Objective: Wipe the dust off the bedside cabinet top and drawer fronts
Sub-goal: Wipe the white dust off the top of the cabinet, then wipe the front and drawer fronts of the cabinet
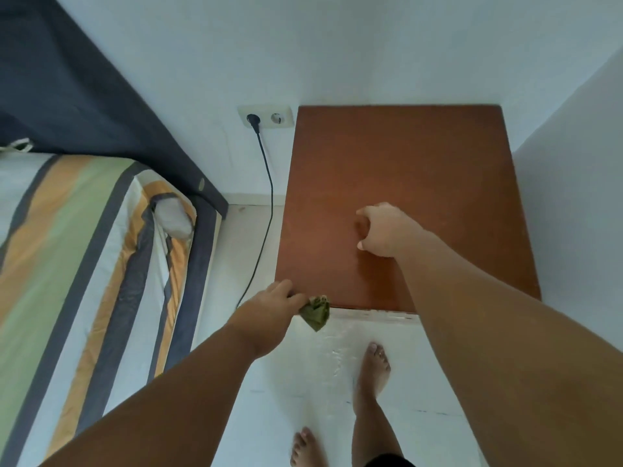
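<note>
View from above the bedside cabinet [421, 183], the landmark for all positions below.

Far to the cabinet's left lies the bed [77, 251] with a striped cover, under a dark curtain [84, 82]. Between bed and cabinet, a double wall socket [266, 116] sits just beside the cabinet's rear left corner; a black cable [268, 183] drops from its plug down the gap to the floor [303, 382].

At the cabinet's front left corner, the left hand [269, 315] is closed in a pinch around a crumpled green cloth [316, 313], which hangs at the front edge, partly over the floor and apparently not pressed flat on the wood. This hold suggests the cloth is being carried to or from a stroke, or about to be brought down the front. The drawer fronts are hidden below the top and cannot be seen from here.

On the cabinet top, near its middle, the right hand [384, 227] is empty, fingers loosely curled downward. Whether it touches the wood cannot be told; its position suggests bracing or steadying while the person leans in.

In front of the cabinet, two bare feet stand on the pale floor, the right foot [374, 369] nearer the cabinet than the left foot [308, 446].

The top is bare and shows no obvious dust; how much has been wiped cannot be judged.
</note>
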